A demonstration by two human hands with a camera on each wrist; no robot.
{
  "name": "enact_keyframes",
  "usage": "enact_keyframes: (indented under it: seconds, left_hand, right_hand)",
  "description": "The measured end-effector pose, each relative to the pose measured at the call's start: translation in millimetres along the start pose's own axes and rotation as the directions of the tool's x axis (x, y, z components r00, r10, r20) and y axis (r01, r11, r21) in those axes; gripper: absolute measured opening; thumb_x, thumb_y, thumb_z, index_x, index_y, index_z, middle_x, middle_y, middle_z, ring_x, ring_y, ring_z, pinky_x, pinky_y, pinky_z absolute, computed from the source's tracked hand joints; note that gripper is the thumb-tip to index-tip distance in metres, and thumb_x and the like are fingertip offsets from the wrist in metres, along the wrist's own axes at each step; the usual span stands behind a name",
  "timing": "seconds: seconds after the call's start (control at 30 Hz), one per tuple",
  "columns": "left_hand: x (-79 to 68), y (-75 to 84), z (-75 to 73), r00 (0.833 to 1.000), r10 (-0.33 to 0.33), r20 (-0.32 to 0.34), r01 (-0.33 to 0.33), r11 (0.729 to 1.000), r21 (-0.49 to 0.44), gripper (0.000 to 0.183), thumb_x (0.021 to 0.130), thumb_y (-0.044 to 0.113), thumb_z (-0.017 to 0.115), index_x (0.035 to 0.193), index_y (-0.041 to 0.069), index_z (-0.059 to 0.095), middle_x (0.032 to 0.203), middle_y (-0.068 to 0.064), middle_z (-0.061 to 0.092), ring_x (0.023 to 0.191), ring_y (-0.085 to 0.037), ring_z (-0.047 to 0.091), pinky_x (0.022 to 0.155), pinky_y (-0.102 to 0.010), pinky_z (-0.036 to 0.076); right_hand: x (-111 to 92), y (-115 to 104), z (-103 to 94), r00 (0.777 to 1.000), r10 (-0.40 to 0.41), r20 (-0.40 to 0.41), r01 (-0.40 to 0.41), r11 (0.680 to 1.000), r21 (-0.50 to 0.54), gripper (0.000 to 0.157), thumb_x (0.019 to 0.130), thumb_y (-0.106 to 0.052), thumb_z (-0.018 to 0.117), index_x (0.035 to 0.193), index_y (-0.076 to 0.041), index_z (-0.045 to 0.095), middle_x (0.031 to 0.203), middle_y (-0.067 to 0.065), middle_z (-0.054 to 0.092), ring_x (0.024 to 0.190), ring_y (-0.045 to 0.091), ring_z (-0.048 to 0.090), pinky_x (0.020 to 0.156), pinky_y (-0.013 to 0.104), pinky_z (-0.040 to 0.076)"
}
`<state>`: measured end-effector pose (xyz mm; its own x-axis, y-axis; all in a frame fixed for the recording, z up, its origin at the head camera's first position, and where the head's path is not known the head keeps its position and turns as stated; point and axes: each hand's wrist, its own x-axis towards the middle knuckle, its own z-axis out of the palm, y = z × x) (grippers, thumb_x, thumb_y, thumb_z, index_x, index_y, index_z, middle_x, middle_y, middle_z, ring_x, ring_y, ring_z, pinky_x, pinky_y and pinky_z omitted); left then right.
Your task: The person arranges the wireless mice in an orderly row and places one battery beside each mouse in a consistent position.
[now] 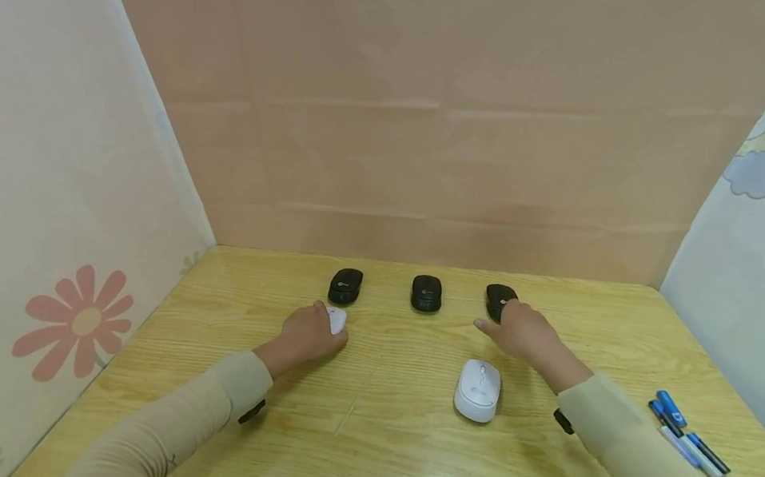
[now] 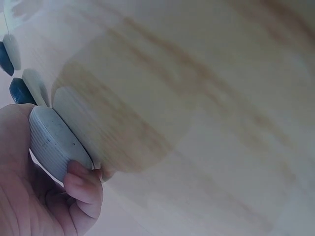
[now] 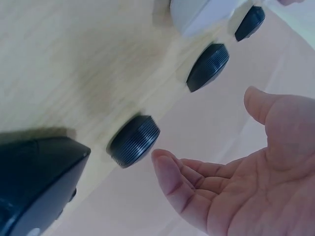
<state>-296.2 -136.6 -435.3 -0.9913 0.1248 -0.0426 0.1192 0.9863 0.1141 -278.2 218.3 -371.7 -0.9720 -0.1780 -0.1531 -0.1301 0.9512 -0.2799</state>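
Observation:
My left hand (image 1: 314,332) holds a white computer mouse (image 1: 336,319), its thumb and fingers at the mouse's sides. In the left wrist view the ribbed flank of that white mouse (image 2: 55,142) shows between the fingers, close over the wooden table. At the back right, my right hand (image 1: 525,331) overlaps a black mouse (image 1: 498,296) in the head view. Its thumb is spread wide, and the right wrist view shows fingertips beside a black mouse (image 3: 134,141) with nothing in the palm. Between the arms lies a second white mouse (image 1: 478,391).
Two more black mice (image 1: 346,285) stand along the back of the table (image 1: 357,429), one being the middle mouse (image 1: 427,293). Several pens or markers (image 1: 690,440) lie at the right. A tan backdrop (image 1: 442,117) rises behind. A large dark object (image 3: 34,182) fills the right wrist view's lower left.

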Motion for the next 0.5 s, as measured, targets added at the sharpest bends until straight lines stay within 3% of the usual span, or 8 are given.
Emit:
enact_keyframes:
  seconds: [0.13,0.37,0.5]
  left_hand:
    - [0.2,0.4,-0.7,1.000,0.004,0.001,-0.004,1.000,0.002,0.082,0.083,0.047,0.051,0.133,-0.016,0.040,0.085,-0.016,0.057,0.064,-0.023,0.053,0.050,-0.033,0.044]
    - [-1.0,0.7,-2.1,1.000,-0.015,0.000,0.015,1.000,-0.023,0.072,0.082,0.046,0.053,0.122,-0.013,0.045,0.075,-0.012,0.052,0.061,-0.022,0.053,0.047,-0.032,0.042]
    - [-2.6,2.1,-3.8,1.000,-0.013,0.008,0.013,1.000,-0.018,0.075,0.082,0.046,0.053,0.126,-0.014,0.043,0.076,-0.013,0.052,0.061,-0.022,0.053,0.048,-0.032,0.043]
  right_hand:
    - [-13,-3,4.8,1.000,0.000,0.019,0.000,1.000,0.010,0.083,0.097,-0.048,0.052,0.125,0.029,0.037,0.120,0.045,0.047,0.089,0.044,0.061,0.074,0.050,0.050]
    - [-28,-6,14.0,0.999,-0.006,0.032,0.005,1.000,0.026,0.084,0.095,-0.051,0.053,0.123,0.028,0.040,0.117,0.042,0.051,0.093,0.043,0.062,0.075,0.050,0.050]
    - [-38,-10,18.5,0.999,0.000,0.036,-0.002,0.999,0.052,0.082,0.094,-0.051,0.055,0.119,0.026,0.044,0.106,0.035,0.058,0.082,0.034,0.062,0.069,0.046,0.050]
